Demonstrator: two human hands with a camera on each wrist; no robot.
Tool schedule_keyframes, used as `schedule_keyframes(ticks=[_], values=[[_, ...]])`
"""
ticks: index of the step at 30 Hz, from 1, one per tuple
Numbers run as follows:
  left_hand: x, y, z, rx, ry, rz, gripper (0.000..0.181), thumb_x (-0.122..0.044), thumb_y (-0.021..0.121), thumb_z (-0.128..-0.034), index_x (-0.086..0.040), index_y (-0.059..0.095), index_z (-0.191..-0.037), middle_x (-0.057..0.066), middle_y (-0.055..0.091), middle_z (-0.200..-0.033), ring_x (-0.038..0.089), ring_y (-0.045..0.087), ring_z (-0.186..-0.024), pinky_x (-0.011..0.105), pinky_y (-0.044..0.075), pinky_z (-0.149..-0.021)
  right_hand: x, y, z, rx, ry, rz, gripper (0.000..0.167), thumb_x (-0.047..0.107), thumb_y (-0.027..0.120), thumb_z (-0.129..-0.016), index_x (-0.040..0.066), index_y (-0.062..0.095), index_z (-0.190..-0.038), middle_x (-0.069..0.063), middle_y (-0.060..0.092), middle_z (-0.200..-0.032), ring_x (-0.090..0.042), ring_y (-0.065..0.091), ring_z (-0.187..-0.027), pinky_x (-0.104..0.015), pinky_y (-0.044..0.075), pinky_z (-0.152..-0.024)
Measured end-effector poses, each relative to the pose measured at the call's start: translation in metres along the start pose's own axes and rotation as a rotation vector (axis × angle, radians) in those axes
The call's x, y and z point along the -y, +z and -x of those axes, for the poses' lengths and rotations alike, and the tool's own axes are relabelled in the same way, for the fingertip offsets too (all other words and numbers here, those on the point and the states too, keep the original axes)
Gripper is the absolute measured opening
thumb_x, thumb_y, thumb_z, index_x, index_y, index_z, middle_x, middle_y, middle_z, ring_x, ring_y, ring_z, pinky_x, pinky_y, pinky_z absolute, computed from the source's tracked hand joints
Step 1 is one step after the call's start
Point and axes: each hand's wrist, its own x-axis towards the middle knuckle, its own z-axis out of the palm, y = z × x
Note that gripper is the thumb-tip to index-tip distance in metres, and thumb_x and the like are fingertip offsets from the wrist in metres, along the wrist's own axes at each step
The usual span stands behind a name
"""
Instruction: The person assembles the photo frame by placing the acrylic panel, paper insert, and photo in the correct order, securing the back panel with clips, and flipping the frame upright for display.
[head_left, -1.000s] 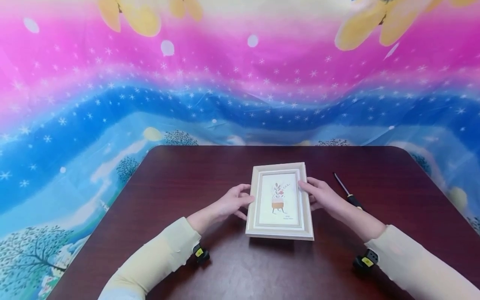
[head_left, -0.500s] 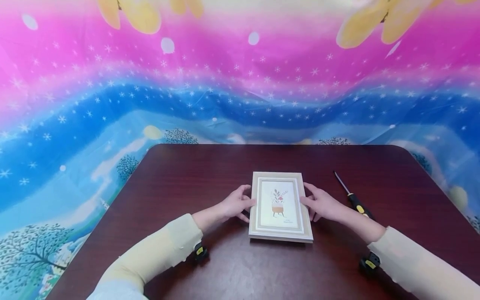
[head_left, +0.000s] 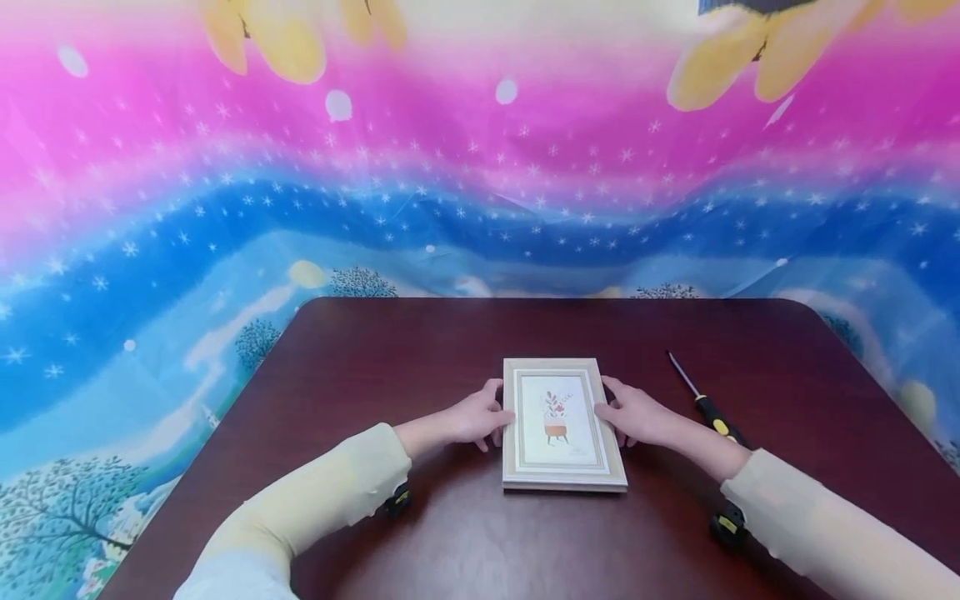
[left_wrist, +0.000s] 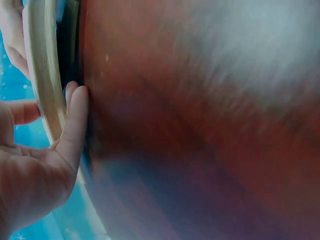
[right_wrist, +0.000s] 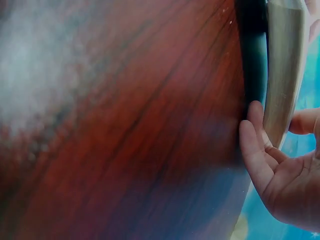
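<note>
A cream picture frame (head_left: pixel 558 482) with a print of a plant in a pot lies face up, low over the middle of the table. My left hand (head_left: pixel 474 417) grips its left side, thumb on the front edge. On the opposite side my right hand (head_left: pixel 637 414) holds the frame the same way. In the left wrist view, the frame's wooden edge (left_wrist: pixel 41 65) sits between thumb and fingers, with fingertips reaching underneath. The right wrist view shows the other edge (right_wrist: pixel 285 75), a dark gap below it and fingers at the gap. The frame's back is hidden.
A screwdriver (head_left: pixel 708 408) with a black and yellow handle lies to the right, partly behind my right forearm. The dark red-brown table (head_left: pixel 397 333) ends at a patterned cloth backdrop (head_left: pixel 450 192). A small black device (head_left: pixel 727 527) hangs under the right sleeve cuff.
The picture frame has come down and closer to the tabletop, tilting flatter and turning straighter. Both hands have moved with it and keep their hold. The screwdriver stays where it was.
</note>
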Motion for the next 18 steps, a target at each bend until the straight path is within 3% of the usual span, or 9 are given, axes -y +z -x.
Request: schedule_keyframes(ticks=[7, 18], values=[[-0.0026, -0.0022, -0.0048, 0.034, 0.013, -0.112, 0.061, -0.012, 0.053, -0.095, 0.004, 0.018, -0.142, 0.005, 0.057, -0.068, 0.017, 0.056, -0.055, 0.03, 0.048, -0.045, 0.0032, -0.0027, -0.0018, 0.01, -0.011, 0.123, 0.063, 0.015, 0.048, -0.099, -0.016, 0.018, -0.144, -0.006, 0.061, -0.074, -0.019, 0.054, -0.05, -0.033, 0.046, -0.048], [-0.0043, -0.0025, -0.0051, 0.045, -0.018, -0.158, 0.06, -0.01, 0.051, -0.0942, 0.005, 0.015, -0.14, 0.008, 0.056, -0.067, 0.019, 0.053, -0.052, 0.029, 0.046, -0.045, 0.0065, 0.0008, -0.0026, 0.011, 0.031, 0.208, 0.065, 0.018, 0.05, -0.1, -0.017, 0.018, -0.144, -0.006, 0.056, -0.064, -0.019, 0.053, -0.049, -0.032, 0.043, -0.051]])
